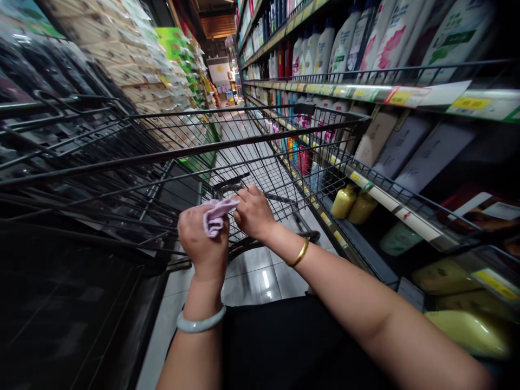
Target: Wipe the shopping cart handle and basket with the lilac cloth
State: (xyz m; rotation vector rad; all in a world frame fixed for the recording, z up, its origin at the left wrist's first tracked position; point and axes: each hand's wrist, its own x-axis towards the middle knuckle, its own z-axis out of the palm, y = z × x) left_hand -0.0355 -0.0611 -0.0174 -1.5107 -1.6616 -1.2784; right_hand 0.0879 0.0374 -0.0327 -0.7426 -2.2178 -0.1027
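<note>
A crumpled light purple cloth (216, 218) sticks out of my left hand (201, 234), whose fingers are curled closed around it. Beside it, my right hand (254, 212) is closed too, its fingers pressed at the cloth's pointed right end; whether they grip the cloth or something behind it is hard to see. Both hands are in front of a black wire shopping cart (227, 145), against its near side. A pale bangle circles my left wrist and a gold one my right.
Shelves (414, 208) with shampoo bottles (392, 35) line the right side, close to the cart. Stacked packages (122, 59) and dark wire racks stand on the left. A tiled aisle (238, 127) runs ahead.
</note>
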